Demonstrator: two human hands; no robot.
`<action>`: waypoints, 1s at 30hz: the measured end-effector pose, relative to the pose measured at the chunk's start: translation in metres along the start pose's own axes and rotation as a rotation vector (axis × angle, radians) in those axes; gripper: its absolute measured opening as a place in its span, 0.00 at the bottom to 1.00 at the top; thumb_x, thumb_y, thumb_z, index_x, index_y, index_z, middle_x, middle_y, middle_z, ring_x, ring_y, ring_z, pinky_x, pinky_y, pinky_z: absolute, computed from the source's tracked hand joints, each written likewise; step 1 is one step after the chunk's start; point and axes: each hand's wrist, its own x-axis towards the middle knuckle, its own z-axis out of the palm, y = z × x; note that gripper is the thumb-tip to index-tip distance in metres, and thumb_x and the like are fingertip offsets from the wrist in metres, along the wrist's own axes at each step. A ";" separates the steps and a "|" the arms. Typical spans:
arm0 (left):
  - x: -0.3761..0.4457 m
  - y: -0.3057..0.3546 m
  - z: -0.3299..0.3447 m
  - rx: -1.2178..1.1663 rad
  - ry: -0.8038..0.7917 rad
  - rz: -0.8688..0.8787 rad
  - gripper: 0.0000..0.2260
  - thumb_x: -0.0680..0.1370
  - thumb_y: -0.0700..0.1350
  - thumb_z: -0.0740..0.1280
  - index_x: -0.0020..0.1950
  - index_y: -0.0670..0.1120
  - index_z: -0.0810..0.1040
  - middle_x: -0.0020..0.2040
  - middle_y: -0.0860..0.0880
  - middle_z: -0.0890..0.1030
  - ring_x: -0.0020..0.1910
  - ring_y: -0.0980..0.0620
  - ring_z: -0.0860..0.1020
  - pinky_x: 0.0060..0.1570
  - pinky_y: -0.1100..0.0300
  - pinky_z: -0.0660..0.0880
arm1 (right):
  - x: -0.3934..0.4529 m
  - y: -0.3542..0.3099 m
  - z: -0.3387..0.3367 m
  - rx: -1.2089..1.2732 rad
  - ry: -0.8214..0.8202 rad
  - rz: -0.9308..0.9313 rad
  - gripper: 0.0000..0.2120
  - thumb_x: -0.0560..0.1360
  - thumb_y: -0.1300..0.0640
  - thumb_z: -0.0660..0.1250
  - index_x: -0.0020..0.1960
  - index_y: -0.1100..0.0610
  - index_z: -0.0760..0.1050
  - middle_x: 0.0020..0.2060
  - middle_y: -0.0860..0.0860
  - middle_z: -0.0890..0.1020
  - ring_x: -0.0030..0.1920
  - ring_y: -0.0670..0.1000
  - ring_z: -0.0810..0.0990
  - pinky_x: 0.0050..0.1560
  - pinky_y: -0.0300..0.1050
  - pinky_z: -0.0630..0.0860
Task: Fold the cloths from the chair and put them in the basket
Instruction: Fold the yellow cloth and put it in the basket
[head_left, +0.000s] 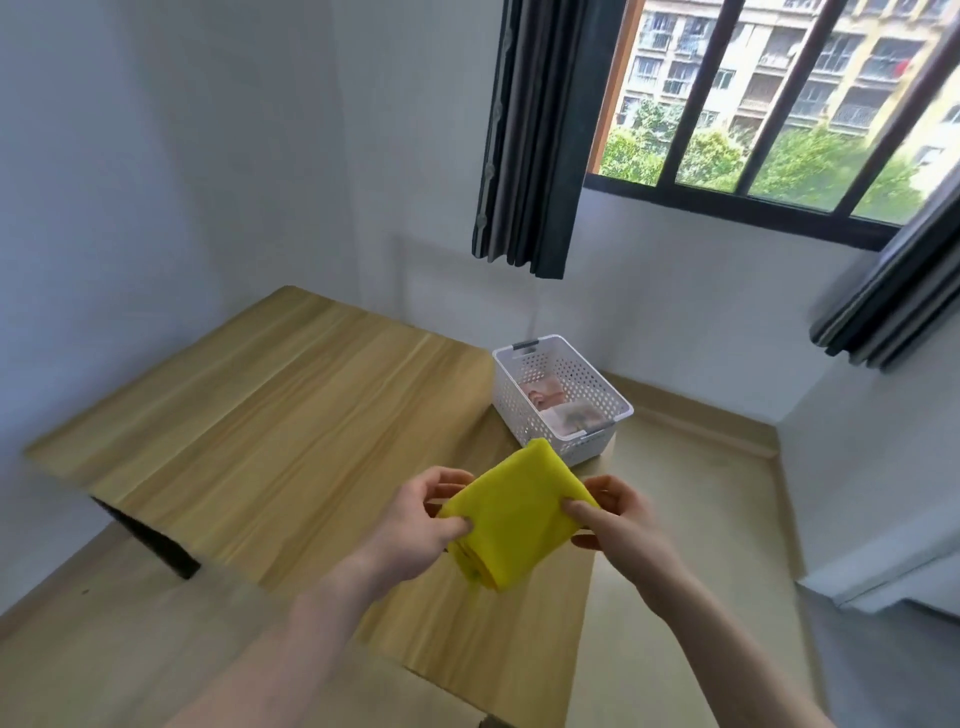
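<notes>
Both my hands, left hand (415, 525) and right hand (618, 525), pinch folded yellow cloth (511, 519) above bench (260, 415). White basket (563, 410) holds two folded cloths (558, 405). Yellow one judged next in; chair unseen.

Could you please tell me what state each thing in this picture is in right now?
Yellow cloth: folded, held in the air by both hands.
Left hand: pinches the cloth's left edge.
Right hand: pinches the cloth's right edge.
Basket: upright on the table's far corner, folded cloths inside.
Table: bare wood top.
Curtain: drawn aside.

Yellow cloth (519, 512); white perforated basket (524, 415); light woodgrain table (260, 431); dark curtains (540, 135)
</notes>
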 end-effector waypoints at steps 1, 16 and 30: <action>0.006 0.001 0.003 0.001 0.020 -0.014 0.15 0.77 0.34 0.71 0.60 0.49 0.80 0.54 0.49 0.84 0.49 0.52 0.83 0.37 0.67 0.77 | 0.012 -0.004 -0.004 -0.009 -0.035 -0.005 0.07 0.75 0.60 0.74 0.53 0.52 0.81 0.48 0.52 0.87 0.47 0.49 0.86 0.44 0.45 0.83; 0.173 0.008 0.028 0.121 0.068 -0.020 0.11 0.73 0.43 0.74 0.55 0.53 0.84 0.48 0.54 0.85 0.45 0.54 0.81 0.43 0.58 0.80 | 0.165 -0.018 -0.049 -0.203 -0.135 -0.033 0.03 0.76 0.50 0.75 0.50 0.44 0.85 0.43 0.45 0.88 0.45 0.48 0.85 0.47 0.50 0.84; 0.363 0.039 0.114 0.327 0.055 -0.058 0.13 0.76 0.41 0.69 0.59 0.53 0.82 0.53 0.54 0.83 0.52 0.53 0.79 0.54 0.59 0.76 | 0.372 -0.018 -0.138 -0.528 -0.145 0.028 0.05 0.75 0.52 0.75 0.49 0.50 0.83 0.43 0.48 0.88 0.44 0.49 0.85 0.48 0.50 0.82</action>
